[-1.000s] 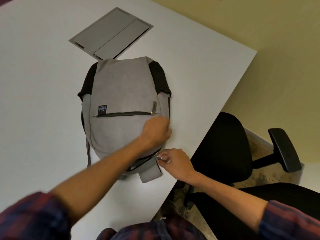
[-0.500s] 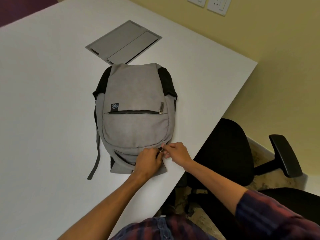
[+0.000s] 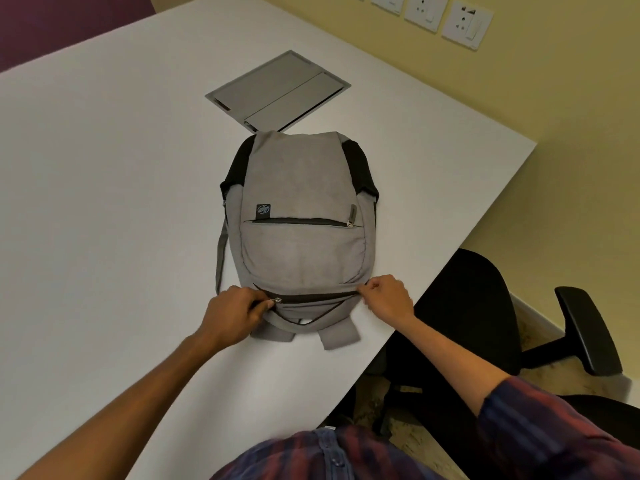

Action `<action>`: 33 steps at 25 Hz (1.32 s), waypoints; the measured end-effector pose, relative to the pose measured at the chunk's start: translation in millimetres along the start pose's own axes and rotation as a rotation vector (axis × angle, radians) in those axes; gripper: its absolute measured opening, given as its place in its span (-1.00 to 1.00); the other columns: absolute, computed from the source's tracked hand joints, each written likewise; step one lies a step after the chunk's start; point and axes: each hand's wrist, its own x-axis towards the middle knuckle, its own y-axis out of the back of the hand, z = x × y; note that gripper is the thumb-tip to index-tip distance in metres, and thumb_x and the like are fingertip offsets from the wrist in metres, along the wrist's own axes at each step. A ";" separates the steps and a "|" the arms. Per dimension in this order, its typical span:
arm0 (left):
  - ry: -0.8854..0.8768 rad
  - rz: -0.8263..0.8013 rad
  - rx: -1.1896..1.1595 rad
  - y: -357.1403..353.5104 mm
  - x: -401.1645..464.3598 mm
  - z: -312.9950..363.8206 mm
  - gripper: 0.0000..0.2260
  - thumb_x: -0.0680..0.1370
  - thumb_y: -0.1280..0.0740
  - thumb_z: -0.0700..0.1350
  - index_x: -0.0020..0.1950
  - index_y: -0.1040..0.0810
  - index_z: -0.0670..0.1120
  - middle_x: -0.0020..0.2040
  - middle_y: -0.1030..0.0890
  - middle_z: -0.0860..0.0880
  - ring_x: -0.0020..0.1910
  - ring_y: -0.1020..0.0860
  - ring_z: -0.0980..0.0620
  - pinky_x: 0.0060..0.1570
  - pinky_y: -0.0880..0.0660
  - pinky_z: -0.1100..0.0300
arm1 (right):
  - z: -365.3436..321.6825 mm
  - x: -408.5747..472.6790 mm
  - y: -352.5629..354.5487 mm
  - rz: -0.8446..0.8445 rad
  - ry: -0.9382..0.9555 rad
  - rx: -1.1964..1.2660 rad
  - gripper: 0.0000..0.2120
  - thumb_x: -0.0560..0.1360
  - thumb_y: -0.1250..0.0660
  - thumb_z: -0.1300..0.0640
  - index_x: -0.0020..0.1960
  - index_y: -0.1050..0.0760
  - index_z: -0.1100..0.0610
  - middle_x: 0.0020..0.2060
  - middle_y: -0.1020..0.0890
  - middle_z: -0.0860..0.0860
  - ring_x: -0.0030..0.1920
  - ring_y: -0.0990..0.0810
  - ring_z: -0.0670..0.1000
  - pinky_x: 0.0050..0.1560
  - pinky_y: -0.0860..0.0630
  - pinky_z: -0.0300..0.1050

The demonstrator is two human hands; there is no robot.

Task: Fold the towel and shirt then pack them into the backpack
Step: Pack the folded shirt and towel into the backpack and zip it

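Observation:
A grey backpack (image 3: 298, 209) with black side panels lies flat on the white table (image 3: 104, 209), its top end toward me. Its main zipper runs as a dark line across the near end. My left hand (image 3: 232, 318) pinches the zipper pull (image 3: 277, 301) at the left end of that line. My right hand (image 3: 388, 297) pinches the backpack fabric at the zipper's right end. The small front pocket zipper (image 3: 301, 222) is closed. No towel or shirt is in view.
A grey flap panel (image 3: 277, 90) is set into the table behind the backpack. The table's right edge runs diagonally close to my right hand. A black office chair (image 3: 471, 306) stands beyond that edge. Wall sockets (image 3: 464, 24) are on the yellow wall.
My hands, together at the zipper's right end, have parted. My left hand has moved left along the zipper line with the pull; my right hand stays at the right end.

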 end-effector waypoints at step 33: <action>-0.168 0.136 0.335 69.6 85.4 -96.9 -0.71 0.62 -0.18 0.05 0.22 -0.61 0.01 0.06 -0.68 0.01 -0.04 -0.62 -0.02 -0.27 -0.28 0.26 | -176.0 -19.6 -78.1 -0.125 0.902 -0.734 -0.80 0.57 -0.17 0.21 -0.24 -0.32 0.13 -0.18 -0.62 0.16 -0.25 -0.56 0.18 -0.29 -0.24 -0.04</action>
